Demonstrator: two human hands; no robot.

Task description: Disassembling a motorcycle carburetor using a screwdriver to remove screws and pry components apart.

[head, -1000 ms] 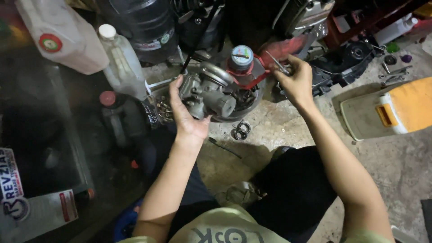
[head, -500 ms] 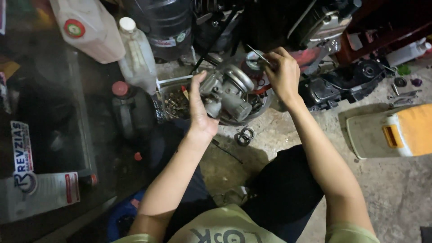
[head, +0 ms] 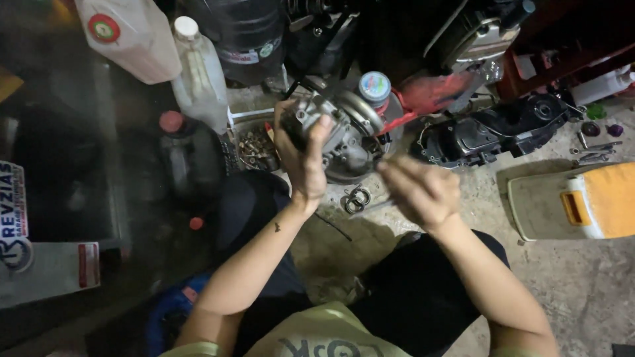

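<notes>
My left hand [head: 305,153] grips a grey metal engine part [head: 347,129] from the left side and holds it up above a round metal dish [head: 390,132]. The thumb lies across the part's front. My right hand [head: 418,192] is blurred by motion, just right of and below the part, apart from it. Its fingers are curled around what looks like a thin metal tool, with a dark tip showing at the fingertips. A small round tin with a blue lid [head: 375,86] stands right behind the part.
A white jug [head: 132,33], a clear bottle [head: 198,76] and a dark red-capped bottle [head: 175,149] stand at left. A tray of small metal bits [head: 254,149] sits beside the dish. Metal rings [head: 357,198] lie on the floor. A black engine cover [head: 489,132], loose tools [head: 595,152] and a yellow-white case [head: 582,201] lie at right.
My right hand has pulled back from the top of the part toward my body. My left hand has kept its grip and turned the part a little.
</notes>
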